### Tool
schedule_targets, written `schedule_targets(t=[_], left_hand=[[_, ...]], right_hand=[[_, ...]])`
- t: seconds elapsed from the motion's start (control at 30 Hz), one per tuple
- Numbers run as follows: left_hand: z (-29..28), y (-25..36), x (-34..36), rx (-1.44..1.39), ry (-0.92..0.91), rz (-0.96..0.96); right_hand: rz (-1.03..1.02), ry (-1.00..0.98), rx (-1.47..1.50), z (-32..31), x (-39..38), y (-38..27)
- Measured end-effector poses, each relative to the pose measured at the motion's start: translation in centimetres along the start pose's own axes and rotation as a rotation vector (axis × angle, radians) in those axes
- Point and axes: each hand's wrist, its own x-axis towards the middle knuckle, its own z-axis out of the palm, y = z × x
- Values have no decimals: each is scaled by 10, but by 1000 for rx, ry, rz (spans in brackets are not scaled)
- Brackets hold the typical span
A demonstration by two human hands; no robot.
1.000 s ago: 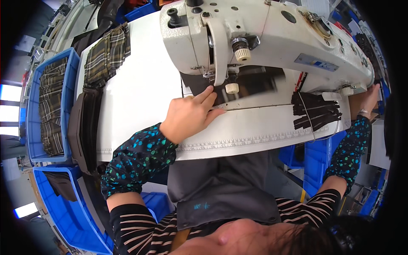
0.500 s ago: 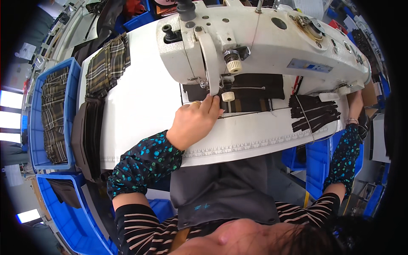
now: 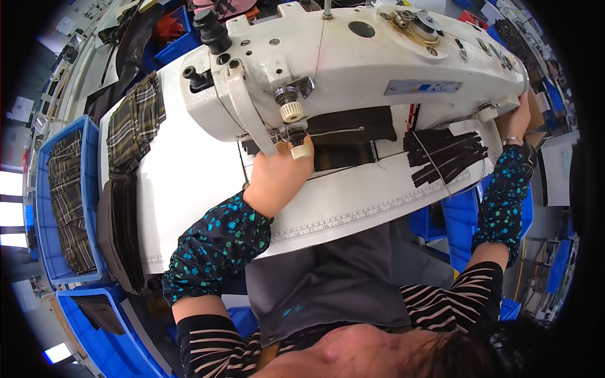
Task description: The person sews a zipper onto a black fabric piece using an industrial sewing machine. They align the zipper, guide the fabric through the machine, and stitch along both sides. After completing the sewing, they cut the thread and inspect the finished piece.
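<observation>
My left hand reaches under the needle area of the white sewing machine, fingers bent together and partly hidden by the presser mechanism; what they grip is unclear. Beside them lie a dark fabric piece with a metal zipper and a brown plaid strip. My right hand is at the machine's right end, fingers closed round the handwheel, which is mostly hidden. Several loose black zippers lie on the white table under a grey cord.
At the left are plaid pieces, a stack of dark pieces, a blue crate of plaid fabric and a lower blue crate. More blue crates sit below the table at right; red items lie behind.
My left hand has moved further in under the needle area. My right hand has risen along the machine's right end. The view has shifted, so the machine appears further left.
</observation>
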Motion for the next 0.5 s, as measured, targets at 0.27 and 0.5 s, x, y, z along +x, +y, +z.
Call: schedule_targets(t=[0.27, 0.5], left_hand=[[-3, -3, 0, -118, 69, -60], [-19, -9, 3, -214, 169, -107]], right_hand=[[-752, -950, 18, 33, -238, -257], [-1087, -1166, -8, 131, -362, -235]])
